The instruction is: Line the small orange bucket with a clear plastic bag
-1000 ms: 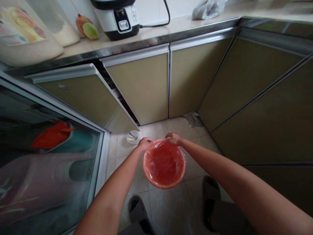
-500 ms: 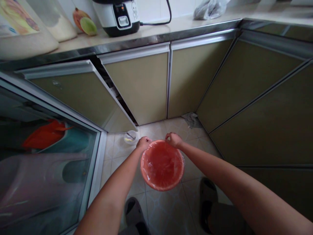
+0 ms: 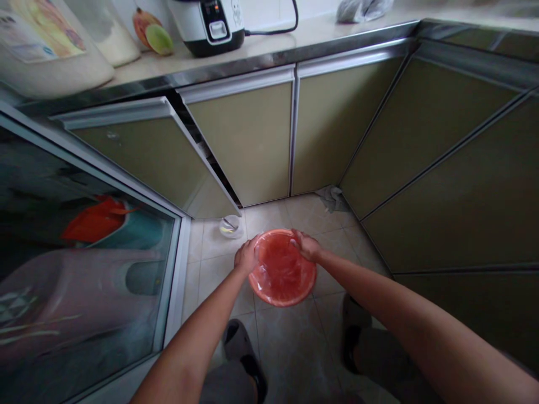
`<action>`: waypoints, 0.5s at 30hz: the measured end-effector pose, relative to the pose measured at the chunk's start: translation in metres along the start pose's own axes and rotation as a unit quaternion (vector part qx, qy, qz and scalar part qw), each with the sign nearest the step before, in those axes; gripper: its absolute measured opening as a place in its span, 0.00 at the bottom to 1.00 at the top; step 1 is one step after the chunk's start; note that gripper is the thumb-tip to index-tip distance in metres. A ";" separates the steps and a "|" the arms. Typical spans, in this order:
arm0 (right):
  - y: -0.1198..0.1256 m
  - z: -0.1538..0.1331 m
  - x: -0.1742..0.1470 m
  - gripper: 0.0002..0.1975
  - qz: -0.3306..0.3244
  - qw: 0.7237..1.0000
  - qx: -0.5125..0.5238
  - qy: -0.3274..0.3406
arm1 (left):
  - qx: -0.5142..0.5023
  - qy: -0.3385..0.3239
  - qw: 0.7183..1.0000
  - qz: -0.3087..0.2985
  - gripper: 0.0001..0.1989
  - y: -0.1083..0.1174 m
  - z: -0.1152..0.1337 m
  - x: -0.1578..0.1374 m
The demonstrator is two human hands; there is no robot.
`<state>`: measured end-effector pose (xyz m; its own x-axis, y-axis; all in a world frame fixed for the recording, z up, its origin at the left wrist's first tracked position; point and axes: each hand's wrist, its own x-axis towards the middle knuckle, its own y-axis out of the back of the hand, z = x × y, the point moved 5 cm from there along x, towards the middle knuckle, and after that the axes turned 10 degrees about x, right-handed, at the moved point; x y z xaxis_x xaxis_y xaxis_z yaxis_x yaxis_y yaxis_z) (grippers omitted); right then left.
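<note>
Holding a round red plastic bin (image 3: 282,275) lined with clear film over the tiled floor (image 3: 295,348), your left hand (image 3: 246,257) clasps its rim while your right hand (image 3: 309,247) pinches the liner at the far edge.

Tiled floor (image 3: 295,348), olive cabinet doors (image 3: 248,140), pale countertop (image 3: 295,42)

Both hands (image 3: 247,257) now lower on bin (image 3: 283,286) rim.
</note>
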<state>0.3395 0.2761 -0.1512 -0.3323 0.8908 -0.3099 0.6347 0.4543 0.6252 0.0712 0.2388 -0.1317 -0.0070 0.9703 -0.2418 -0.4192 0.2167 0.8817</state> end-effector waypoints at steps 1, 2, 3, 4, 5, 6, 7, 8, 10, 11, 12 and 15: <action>-0.002 0.004 0.003 0.27 0.004 1.000 0.013 -0.015 | -0.016 0.022 1.000 -0.013 0.23 -0.003 -0.006 0.000; -0.003 0.007 0.006 0.26 0.002 0.999 0.021 -0.032 | -0.031 0.041 0.998 -0.030 0.21 -0.006 -0.011 0.000; -0.003 0.010 0.009 0.26 -0.004 0.998 0.026 -0.049 | -0.043 0.057 0.996 -0.049 0.20 -0.008 -0.015 0.000; -0.001 0.010 0.011 0.27 -0.010 0.998 0.027 -0.061 | -0.047 0.068 0.995 -0.063 0.21 -0.009 -0.017 -0.001; 0.001 0.010 0.011 0.28 -0.014 0.997 0.026 -0.069 | -0.039 0.075 0.994 -0.064 0.22 -0.008 -0.017 -0.002; 0.005 0.008 0.009 0.28 -0.011 0.997 0.024 -0.075 | -0.021 0.077 0.996 -0.048 0.24 -0.005 -0.016 -0.005; 0.009 0.005 0.006 0.28 0.002 0.997 0.020 -0.077 | 0.005 0.071 0.997 -0.017 0.25 0.000 -0.012 -0.009; 0.013 0.000 0.000 0.27 0.023 0.997 0.012 -0.071 | 0.033 0.054 0.998 0.020 0.26 0.006 -0.007 -0.015; 0.016 -0.013 -0.016 0.28 0.063 0.998 -0.010 -0.015 | 0.064 -0.023 0.996 0.064 0.27 0.013 0.008 -0.031; 0.012 -0.022 -0.025 0.29 0.060 0.997 -0.023 0.034 | 0.059 -0.080 0.994 0.053 0.27 0.011 0.016 -0.039; 0.003 -0.030 -0.035 0.29 0.034 0.995 -0.034 0.089 | 0.041 -0.139 0.989 0.023 0.24 0.006 0.024 -0.048; -0.039 -0.034 -0.060 0.21 -0.116 0.978 -0.040 0.168 | -0.043 -0.220 0.969 -0.100 0.14 -0.017 0.029 -0.071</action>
<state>0.3112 0.2046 -0.1321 -0.6796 0.7039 -0.2064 0.4624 0.6295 0.6244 0.1049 0.1694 -0.1176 0.4619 0.8659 -0.1923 -0.4457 0.4140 0.7937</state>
